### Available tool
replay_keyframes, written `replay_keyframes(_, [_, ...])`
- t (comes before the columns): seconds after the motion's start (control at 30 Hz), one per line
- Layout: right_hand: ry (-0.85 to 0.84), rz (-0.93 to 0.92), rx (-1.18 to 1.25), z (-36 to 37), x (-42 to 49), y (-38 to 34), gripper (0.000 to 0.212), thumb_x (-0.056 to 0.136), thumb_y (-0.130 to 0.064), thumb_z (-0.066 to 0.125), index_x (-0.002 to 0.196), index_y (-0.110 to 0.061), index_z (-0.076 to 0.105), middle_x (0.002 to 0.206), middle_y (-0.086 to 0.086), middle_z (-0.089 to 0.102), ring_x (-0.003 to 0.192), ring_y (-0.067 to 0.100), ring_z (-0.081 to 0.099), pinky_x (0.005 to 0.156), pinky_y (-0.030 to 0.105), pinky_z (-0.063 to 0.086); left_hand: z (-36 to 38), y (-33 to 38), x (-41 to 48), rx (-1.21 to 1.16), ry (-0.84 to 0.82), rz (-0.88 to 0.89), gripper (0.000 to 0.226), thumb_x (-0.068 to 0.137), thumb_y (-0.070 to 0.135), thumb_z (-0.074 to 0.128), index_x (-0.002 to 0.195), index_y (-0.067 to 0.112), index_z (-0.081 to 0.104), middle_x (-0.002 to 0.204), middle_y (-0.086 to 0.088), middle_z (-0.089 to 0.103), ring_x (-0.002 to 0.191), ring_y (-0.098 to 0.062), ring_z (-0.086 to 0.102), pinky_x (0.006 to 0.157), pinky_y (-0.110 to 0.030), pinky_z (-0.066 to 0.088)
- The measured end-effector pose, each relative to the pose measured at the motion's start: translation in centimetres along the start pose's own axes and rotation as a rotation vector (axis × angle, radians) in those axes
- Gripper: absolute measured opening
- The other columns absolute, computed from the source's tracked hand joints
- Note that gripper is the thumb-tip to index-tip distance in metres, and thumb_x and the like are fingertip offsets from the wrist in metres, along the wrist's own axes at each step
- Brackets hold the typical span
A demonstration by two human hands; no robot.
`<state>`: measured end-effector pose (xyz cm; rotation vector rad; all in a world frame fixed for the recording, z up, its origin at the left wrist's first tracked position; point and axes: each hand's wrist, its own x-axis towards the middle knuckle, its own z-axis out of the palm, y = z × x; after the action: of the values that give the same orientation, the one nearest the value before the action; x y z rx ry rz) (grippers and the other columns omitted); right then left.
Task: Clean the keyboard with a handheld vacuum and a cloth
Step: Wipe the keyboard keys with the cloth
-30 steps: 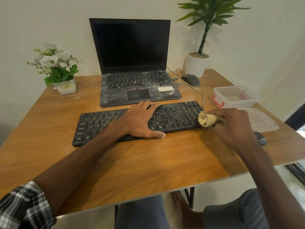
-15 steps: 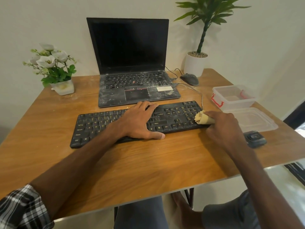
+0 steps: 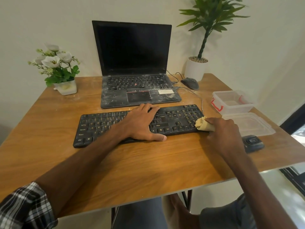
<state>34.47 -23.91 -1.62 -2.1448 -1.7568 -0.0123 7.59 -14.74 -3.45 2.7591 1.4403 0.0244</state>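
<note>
Cannot see the middle keys of the keyboard (image 3: 102,124) under the left hand (image 3: 140,124). Cannot see most of the cloth (image 3: 202,123), wrapped inside the right hand (image 3: 221,134). Cannot identify the small black device (image 3: 253,142), partly behind that hand's wrist. Cannot read the laptop sticker (image 3: 165,91): too blurred. Cannot see the top of the plant (image 3: 212,15), cut by the upper edge.
</note>
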Motion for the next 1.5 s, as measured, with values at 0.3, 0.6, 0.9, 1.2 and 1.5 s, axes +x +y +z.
replay_keyframes(0.3, [-0.036, 0.037, 0.102, 0.2, -2.6, -2.0, 0.047, 0.085, -0.007, 0.071, 0.131, -0.014, 0.065, 0.115, 0.013, 0.069, 0.101, 0.026, 0.061, 0.085, 0.039, 0.053, -0.1, 0.1, 0.0, -0.013, -0.01, -0.001, 0.136, 0.064, 0.101, 0.041, 0.166, 0.018, 0.009, 0.167, -0.006, 0.022, 0.15, -0.028, 0.026, 0.121, -0.051, 0.033])
replay_keyframes(0.6, [0.144, -0.018, 0.166, -3.5, 0.3, -0.1, 0.036, 0.083, -0.02, 0.077, 0.117, -0.01, 0.073, 0.096, 0.009, 0.075, 0.075, 0.02, 0.063, 0.06, 0.028, 0.044, 0.1, -0.1, 0.1, -0.024, -0.015, 0.006, 0.133, 0.069, 0.099, 0.049, 0.167, 0.018, 0.009, 0.167, -0.006, 0.022, 0.151, -0.028, 0.026, 0.122, -0.05, 0.031])
replay_keyframes(0.9, [0.231, 0.129, 0.032, -2.6, 2.2, 2.6, 0.046, 0.075, -0.021, 0.085, 0.111, -0.014, 0.058, 0.113, 0.016, 0.061, 0.097, 0.036, 0.062, 0.072, 0.043, 0.052, 0.3, -0.3, 0.2, -0.03, -0.024, -0.006, 0.138, 0.063, 0.103, 0.041, 0.167, 0.019, 0.007, 0.168, -0.007, 0.021, 0.152, -0.029, 0.024, 0.123, -0.053, 0.03])
replay_keyframes(1.2, [0.105, 0.043, 0.098, -0.8, 1.2, 1.0, 0.014, 0.093, -0.016, 0.068, 0.102, -0.009, 0.077, 0.103, 0.008, 0.071, 0.084, 0.018, 0.06, 0.071, 0.031, 0.045, 0.5, -0.4, 0.3, -0.035, -0.015, -0.001, 0.136, 0.064, 0.102, 0.041, 0.167, 0.02, 0.007, 0.167, -0.007, 0.021, 0.151, -0.028, 0.025, 0.123, -0.049, 0.03])
replay_keyframes(1.5, [-0.042, -0.035, 0.072, 1.8, 2.7, -0.8, 0.062, 0.078, -0.058, 0.077, 0.121, -0.015, 0.063, 0.112, 0.004, 0.067, 0.103, 0.022, 0.06, 0.081, 0.036, 0.054, 0.6, 0.0, -1.1, -0.059, 0.034, -0.031, 0.126, 0.07, 0.1, 0.046, 0.167, 0.03, 0.005, 0.173, 0.0, 0.015, 0.155, -0.024, 0.022, 0.124, -0.049, 0.023])
